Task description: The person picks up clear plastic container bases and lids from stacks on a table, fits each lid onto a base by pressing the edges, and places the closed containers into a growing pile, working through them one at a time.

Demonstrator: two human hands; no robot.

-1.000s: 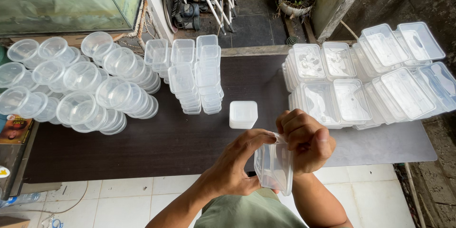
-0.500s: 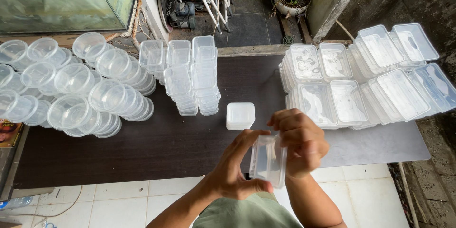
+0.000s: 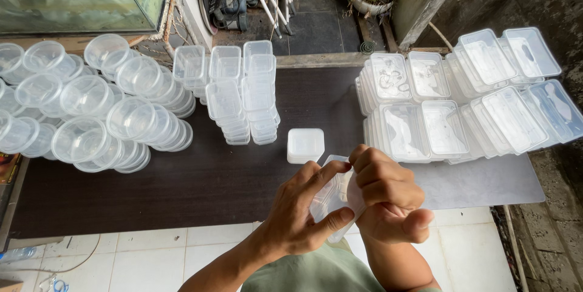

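Both hands hold one clear square plastic container just in front of the dark table's near edge. My left hand wraps it from the left, thumb under it. My right hand is curled over its right side and top, hiding most of it. A closed white square container sits on the dark table just beyond the hands.
Stacks of clear square tubs stand mid-table. Nested round clear tubs lie tipped over at the left. Piles of rectangular lidded containers fill the right, over a grey sheet. Tiled floor lies below.
The hands have kept hold of the container, shifting slightly right. My right hand has curled further over its top, covering more of it.
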